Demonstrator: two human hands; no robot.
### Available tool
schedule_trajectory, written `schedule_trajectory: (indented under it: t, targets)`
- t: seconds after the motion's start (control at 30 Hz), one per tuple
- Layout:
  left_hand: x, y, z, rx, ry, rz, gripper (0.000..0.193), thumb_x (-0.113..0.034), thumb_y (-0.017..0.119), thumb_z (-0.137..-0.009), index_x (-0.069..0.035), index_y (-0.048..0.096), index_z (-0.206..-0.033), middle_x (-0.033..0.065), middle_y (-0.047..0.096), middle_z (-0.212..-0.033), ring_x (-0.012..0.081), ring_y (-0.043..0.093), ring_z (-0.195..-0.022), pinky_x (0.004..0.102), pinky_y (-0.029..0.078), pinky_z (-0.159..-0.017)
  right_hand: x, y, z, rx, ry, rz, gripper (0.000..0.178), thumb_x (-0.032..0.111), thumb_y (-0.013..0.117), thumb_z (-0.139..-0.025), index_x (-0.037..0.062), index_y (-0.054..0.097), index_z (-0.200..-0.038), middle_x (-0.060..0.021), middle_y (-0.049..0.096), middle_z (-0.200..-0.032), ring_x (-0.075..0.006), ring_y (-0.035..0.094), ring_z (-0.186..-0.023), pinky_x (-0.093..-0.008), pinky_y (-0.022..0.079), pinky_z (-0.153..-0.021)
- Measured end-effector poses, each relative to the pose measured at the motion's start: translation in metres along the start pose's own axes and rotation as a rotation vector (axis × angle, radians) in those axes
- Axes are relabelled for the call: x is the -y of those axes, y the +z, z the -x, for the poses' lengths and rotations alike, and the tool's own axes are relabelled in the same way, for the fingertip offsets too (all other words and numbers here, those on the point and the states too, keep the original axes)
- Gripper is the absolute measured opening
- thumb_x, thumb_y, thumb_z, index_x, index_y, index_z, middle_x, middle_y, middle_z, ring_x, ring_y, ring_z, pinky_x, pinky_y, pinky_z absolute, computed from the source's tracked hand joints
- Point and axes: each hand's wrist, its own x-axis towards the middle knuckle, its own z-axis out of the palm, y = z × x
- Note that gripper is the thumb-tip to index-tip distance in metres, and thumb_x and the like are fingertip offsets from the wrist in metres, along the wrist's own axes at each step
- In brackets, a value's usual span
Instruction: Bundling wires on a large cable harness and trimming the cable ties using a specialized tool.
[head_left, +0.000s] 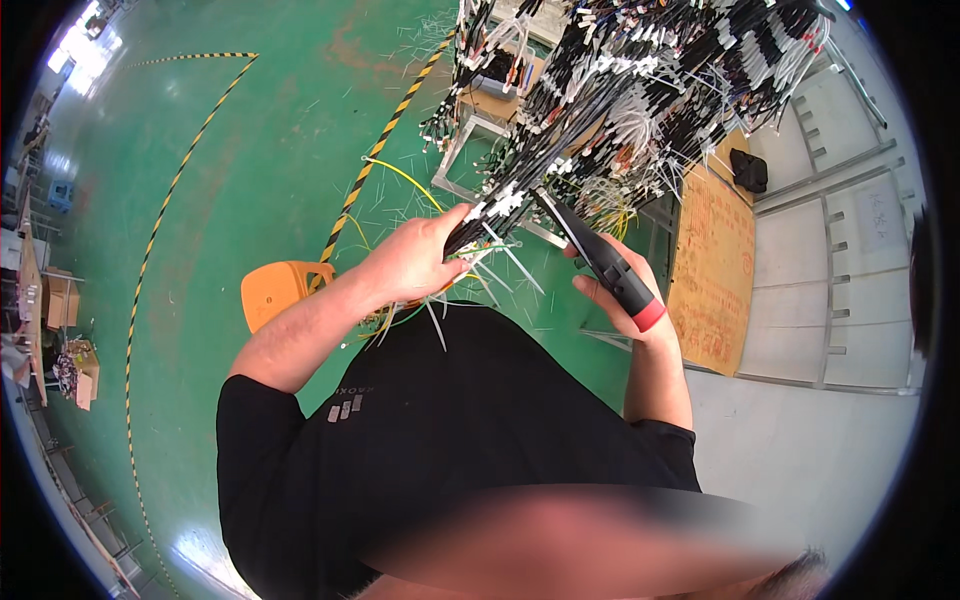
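Note:
My left hand (420,255) is closed around a bundle of black cables (467,234) with white connectors (508,199). The bundle runs up and to the right into a big heap of wire harnesses (640,110). In my right hand (608,302) is a black cable tie gun (600,256) with a red rear end. Its narrow nose points up and left and comes close to the connectors; whether it touches them I cannot tell. White cable ties (515,262) and thin green and yellow wires stick out below my left hand.
An orange plastic stool (275,292) stands to my left. The harness heap hangs over a metal-framed bench (462,150). At the right are a brown board (712,270), a black bag (748,170) and a white partition (790,290). Clipped tie ends lie on the green floor (290,150).

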Motion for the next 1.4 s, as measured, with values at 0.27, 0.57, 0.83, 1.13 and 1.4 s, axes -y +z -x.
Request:
schedule_trajectory:
  t: [0.27, 0.57, 0.83, 1.13, 1.4]
  targets:
    - [-0.005, -0.007, -0.002, 0.089, -0.082, 0.089, 0.066, -0.012, 0.079, -0.088, 0.003, 0.047, -0.144, 0.0248, 0.075, -0.103, 0.0398, 0.074, -0.095, 0.0463, 0.057, -0.087, -0.025, 0.012, -0.002, -0.136, -0.029, 0.289, 0.02, 0.011, 0.082, -0.087, 0.0045, 0.063, -0.088, -0.0103, 0.059, -0.075, -0.0318, 0.059, -0.067, -0.0389, 0.05, -0.065]
    - [0.007, 0.0, -0.003, 0.054, -0.046, 0.081, 0.063, -0.011, 0.079, -0.09, 0.003, 0.049, -0.143, 0.0229, 0.075, -0.105, 0.0364, 0.075, -0.096, 0.0447, 0.057, -0.087, -0.052, 0.019, -0.011, -0.092, -0.308, 0.216, 0.03, 0.021, 0.084, -0.088, 0.0053, 0.068, -0.108, -0.0098, 0.066, -0.097, -0.0301, 0.068, -0.088, -0.0392, 0.054, -0.079]
    - [0.006, -0.003, -0.004, 0.06, -0.077, 0.101, 0.06, -0.01, 0.079, -0.091, 0.001, 0.05, -0.143, 0.0205, 0.075, -0.106, 0.0323, 0.076, -0.094, 0.0441, 0.056, -0.087, -0.055, 0.025, -0.004, -0.24, -0.22, 0.239, 0.035, 0.02, 0.085, -0.087, 0.0024, 0.056, -0.078, -0.0083, 0.048, -0.068, -0.0245, 0.05, -0.06, -0.0377, 0.042, -0.058]
    - [0.036, 0.002, -0.009, 0.039, -0.05, 0.352, 0.069, -0.009, 0.081, -0.086, 0.0, 0.05, -0.147, 0.015, 0.07, -0.13, 0.0212, 0.067, -0.119, 0.0385, 0.05, -0.108, -0.11, 0.069, -0.023, -0.114, -0.122, -0.925, 0.071, 0.019, 0.089, -0.075, 0.0056, 0.064, -0.14, -0.0043, 0.063, -0.127, -0.0229, 0.054, -0.133, -0.0419, 0.033, -0.121]
    - [0.068, 0.003, 0.007, 0.11, 0.024, 0.51, 0.086, -0.011, 0.077, -0.086, -0.011, 0.033, -0.16, 0.014, 0.046, -0.158, 0.026, 0.044, -0.149, 0.0485, 0.041, -0.121, -0.071, 0.122, -0.082, 0.216, -0.144, -1.32, 0.042, 0.015, 0.088, -0.063, 0.0081, 0.071, -0.101, -0.0213, 0.058, -0.151, -0.0342, 0.052, -0.143, -0.0454, 0.043, -0.116]
